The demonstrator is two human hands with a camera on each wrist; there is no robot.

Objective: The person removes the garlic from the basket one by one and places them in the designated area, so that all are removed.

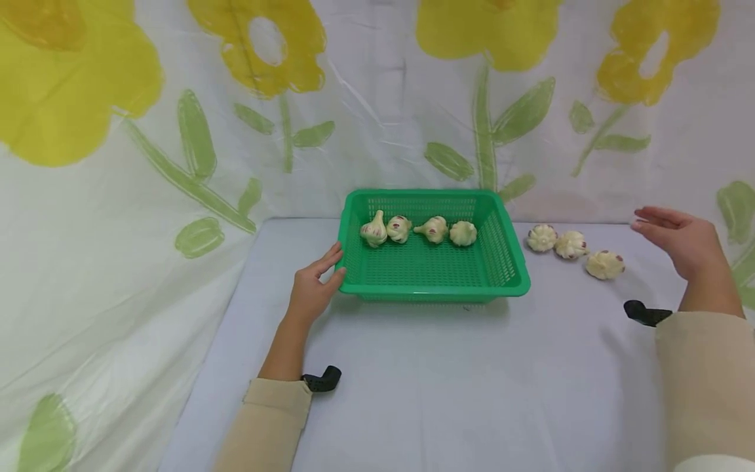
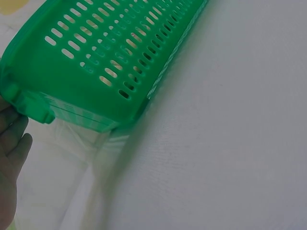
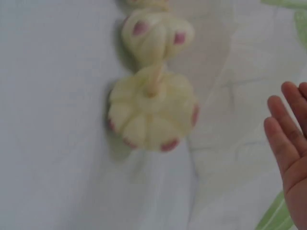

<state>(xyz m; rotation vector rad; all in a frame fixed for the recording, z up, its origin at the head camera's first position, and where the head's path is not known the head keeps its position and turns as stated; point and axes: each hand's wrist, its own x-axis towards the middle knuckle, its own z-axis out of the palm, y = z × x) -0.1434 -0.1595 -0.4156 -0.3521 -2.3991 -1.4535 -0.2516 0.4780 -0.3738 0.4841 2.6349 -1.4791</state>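
A green plastic basket (image 1: 425, 290) with slotted walls stands on the table, and several garlic bulbs (image 1: 436, 229) lie along its back half. My left hand (image 1: 312, 288) rests its fingers against the basket's left rim; in the left wrist view the fingers (image 2: 13, 139) lie extended beside the rim's corner. To the right of the basket, three garlic bulbs (image 1: 571, 245) sit in a slanting row on the table. My right hand (image 1: 684, 242) is raised to the right of them, holding nothing. The right wrist view shows its fingers (image 3: 283, 129) extended, apart from the nearest bulb (image 3: 152, 110).
A white cloth (image 1: 377, 144) with yellow flowers and green leaves hangs behind the table and along its left side. The pale table top (image 1: 448, 380) extends in front of the basket. Black wrist cameras (image 1: 322, 379) sit at both cuffs.
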